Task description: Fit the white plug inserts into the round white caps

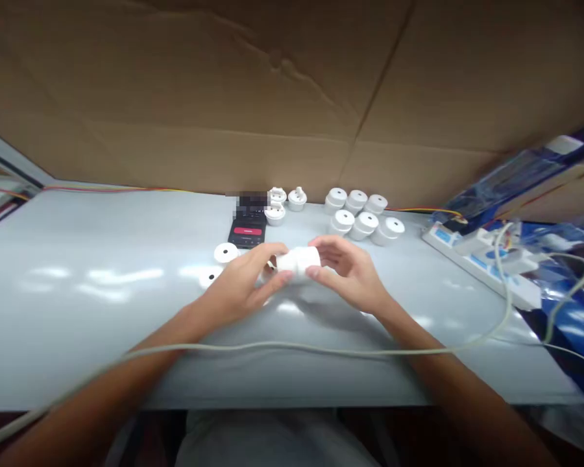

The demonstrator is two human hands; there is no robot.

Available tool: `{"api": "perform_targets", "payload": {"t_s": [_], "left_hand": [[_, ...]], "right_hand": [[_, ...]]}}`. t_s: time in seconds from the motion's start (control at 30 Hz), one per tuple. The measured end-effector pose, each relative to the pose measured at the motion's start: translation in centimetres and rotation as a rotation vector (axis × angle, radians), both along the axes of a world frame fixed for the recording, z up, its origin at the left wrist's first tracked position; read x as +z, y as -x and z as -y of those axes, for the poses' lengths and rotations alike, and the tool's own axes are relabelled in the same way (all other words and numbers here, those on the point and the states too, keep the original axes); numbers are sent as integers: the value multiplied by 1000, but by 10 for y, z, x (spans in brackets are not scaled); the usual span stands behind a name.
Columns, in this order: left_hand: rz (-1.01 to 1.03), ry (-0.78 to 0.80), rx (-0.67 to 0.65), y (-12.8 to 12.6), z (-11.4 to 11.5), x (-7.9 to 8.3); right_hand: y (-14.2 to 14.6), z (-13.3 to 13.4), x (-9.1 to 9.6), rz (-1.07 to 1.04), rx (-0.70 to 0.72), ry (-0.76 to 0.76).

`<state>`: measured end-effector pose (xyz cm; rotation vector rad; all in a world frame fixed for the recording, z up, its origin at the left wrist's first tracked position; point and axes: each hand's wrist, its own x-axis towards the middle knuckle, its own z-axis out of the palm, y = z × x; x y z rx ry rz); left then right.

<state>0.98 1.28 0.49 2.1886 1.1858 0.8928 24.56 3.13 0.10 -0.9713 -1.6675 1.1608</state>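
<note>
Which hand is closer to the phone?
Left. The left hand is just on the near side of the phone; the right hand is farther off, to its right.

On the table (102,324), two rows of cylinders (342,222) stand between a phone (248,224) and a power strip (481,267).

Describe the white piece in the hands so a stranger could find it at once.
Find the grey table before the brown cardboard wall. Near its middle are the left hand and right hand. Between them is the white, cylindrical plastic piece, the only one both hands grip; other white round pieces stand on the table.
</note>
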Motion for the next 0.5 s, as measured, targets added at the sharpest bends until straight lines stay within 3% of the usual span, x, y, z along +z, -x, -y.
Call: {"api": "perform_targets", "payload": {"t_s": [0.2,0.33,0.5], "left_hand": [[-50,-129,73,13,-13,-3],[-85,-156,86,17,-16,1],[-176,-132,41,18,-16,-2]], "right_hand": [[-20,-48,31,587,-19,-490],[-22,-97,48,922,30,-537],[-15,-137,46,1184,20,-545]]}}
